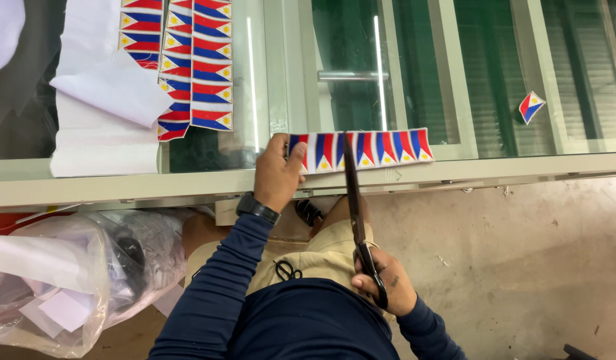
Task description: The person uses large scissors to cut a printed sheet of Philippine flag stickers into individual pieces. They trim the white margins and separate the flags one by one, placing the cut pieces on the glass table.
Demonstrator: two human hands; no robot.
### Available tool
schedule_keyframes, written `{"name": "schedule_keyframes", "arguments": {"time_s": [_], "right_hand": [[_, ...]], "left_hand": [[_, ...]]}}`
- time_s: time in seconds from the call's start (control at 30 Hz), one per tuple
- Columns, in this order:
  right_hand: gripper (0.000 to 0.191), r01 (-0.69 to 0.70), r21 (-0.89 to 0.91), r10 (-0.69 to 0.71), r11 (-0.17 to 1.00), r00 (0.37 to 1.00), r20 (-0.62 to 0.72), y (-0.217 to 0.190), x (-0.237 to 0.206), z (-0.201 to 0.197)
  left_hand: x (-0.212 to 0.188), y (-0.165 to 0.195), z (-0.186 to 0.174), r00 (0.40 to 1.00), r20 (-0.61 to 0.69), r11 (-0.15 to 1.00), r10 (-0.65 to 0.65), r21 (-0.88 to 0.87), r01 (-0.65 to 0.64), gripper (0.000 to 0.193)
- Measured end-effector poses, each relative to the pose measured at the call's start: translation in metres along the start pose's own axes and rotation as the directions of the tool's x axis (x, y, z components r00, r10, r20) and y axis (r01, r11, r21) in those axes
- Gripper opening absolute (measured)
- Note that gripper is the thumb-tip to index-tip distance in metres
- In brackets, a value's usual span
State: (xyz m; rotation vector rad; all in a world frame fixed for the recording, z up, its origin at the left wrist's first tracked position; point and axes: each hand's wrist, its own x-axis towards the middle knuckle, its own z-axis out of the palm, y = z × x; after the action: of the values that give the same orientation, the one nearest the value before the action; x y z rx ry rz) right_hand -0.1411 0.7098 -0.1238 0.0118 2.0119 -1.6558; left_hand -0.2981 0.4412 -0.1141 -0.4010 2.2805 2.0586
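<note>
My left hand (279,175) pinches the left end of a paper strip of small red, blue and white flags (381,148), held out level over the edge of a glass counter (455,167). My right hand (383,280) grips the handles of long black scissors (355,200). Their blades point up and away from me and cross the strip between two flags near its middle. A black watch sits on my left wrist.
Uncut flag sheets (195,63) and white paper (105,100) lie on the glass at the left. One cut flag (531,107) lies alone at the right. A clear plastic bag of paper scraps (68,280) sits on the floor beside my left knee. Small scissors (287,270) rest on my lap.
</note>
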Motion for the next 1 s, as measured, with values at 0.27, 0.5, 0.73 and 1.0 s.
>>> {"name": "schedule_keyframes", "arguments": {"time_s": [0.27,0.5,0.73,1.0], "right_hand": [[0.078,-0.198,0.160,0.157,0.967,0.958,0.239,0.022,-0.035,-0.023],[0.077,-0.206,0.057,0.185,0.977,0.949,0.254,0.021,-0.021,-0.021],[0.074,-0.136,0.135,0.092,0.981,0.953,0.287,0.004,0.008,-0.019],[0.074,-0.086,0.173,0.030,0.981,0.953,0.302,0.009,0.009,-0.011]], "left_hand": [[0.003,-0.020,-0.003,0.977,0.195,0.961,-0.082,-0.243,0.129,0.025],[-0.012,-0.027,0.011,0.961,0.214,0.926,-0.173,-0.297,0.233,0.021],[-0.025,-0.013,0.017,0.937,0.185,0.943,-0.295,-0.102,0.317,0.024],[-0.027,-0.023,0.014,0.931,0.309,0.965,-0.196,-0.106,0.239,0.022]]}}
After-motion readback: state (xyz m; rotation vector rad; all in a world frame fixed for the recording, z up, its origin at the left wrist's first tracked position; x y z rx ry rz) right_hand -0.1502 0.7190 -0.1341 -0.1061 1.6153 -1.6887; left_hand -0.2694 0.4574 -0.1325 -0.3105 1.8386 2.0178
